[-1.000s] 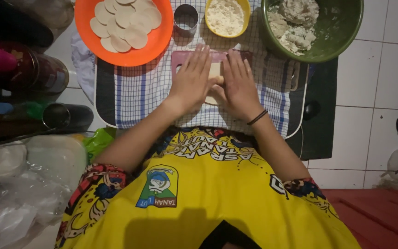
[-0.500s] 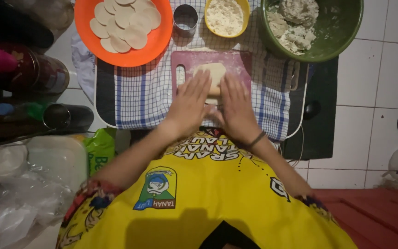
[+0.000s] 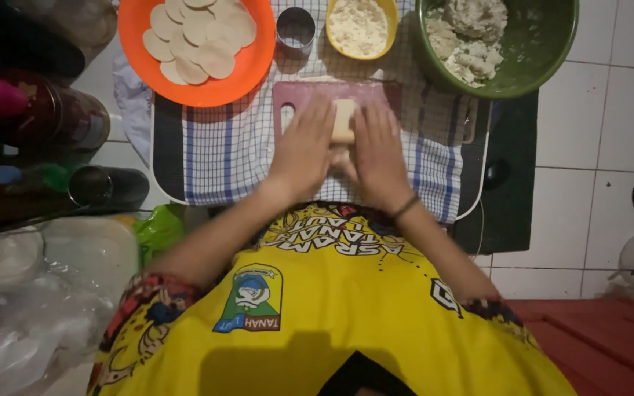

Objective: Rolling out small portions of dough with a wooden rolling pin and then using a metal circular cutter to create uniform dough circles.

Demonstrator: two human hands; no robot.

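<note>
A pale, soft block of dough lies on a dull pink rectangular plastic cutting board, between the two hands. The left hand lies flat with fingers together, its inner edge against the dough's left side; the right hand lies the same way against the right side, so the dough is pressed between them, neither hand closed around it. A dark band circles the right wrist. The board rests on a blue-and-white checked cloth spread over a dark tray on the worktop. Beyond the board stand a small round metal cutter ring, a yellow bowl of whitish flour, an orange round plate stacked with flat pale dough discs to the left, and a green bowl holding lumpy grey-white filling to the right. Dark bottles lie at the far left.
</note>
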